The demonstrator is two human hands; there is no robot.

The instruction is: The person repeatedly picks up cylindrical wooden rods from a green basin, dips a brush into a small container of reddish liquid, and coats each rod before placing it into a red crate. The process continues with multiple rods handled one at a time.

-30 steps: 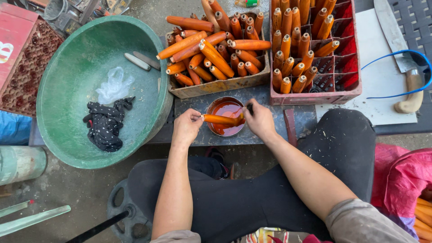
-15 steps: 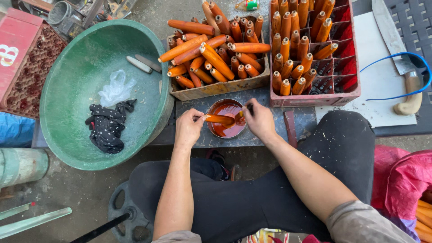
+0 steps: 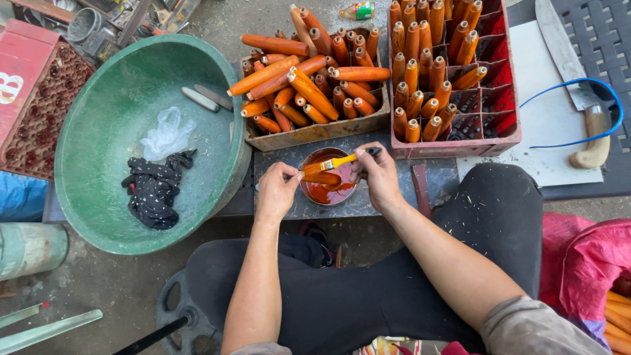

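Wooden handle (image 3: 320,177), orange and tapered, lies across the small round pot of orange stain (image 3: 328,192) on the grey bench top (image 3: 276,158), just near of the cardboard box of coated handles (image 3: 309,135). The left hand (image 3: 277,190) is closed on the handle's left end, pinching it so that the body sits over the pot. The right hand (image 3: 376,176) is closed on a thin brush (image 3: 342,161), whose yellow ferrule and bristles rest on the handle's upper side.

To coat well, the brush wants long strokes along the grain, while the left fingers roll the handle a little at a time so that each bare strip turns up. Keeping the piece over the pot lets the drips fall back in rather than onto the bench. The pinched end stays dry, I judge, and needs its own pass later.

Against the frame half a second earlier, the brush lies flatter and points leftward along the handle, where before its tip dipped at the right rim of the pot. The left hand sits at about the same place. The red crate of upright handles (image 3: 453,85) to the far right, the green basin (image 3: 131,131) with its black cloth (image 3: 154,190) to the left and the big knife (image 3: 578,85) at far right are as they were.
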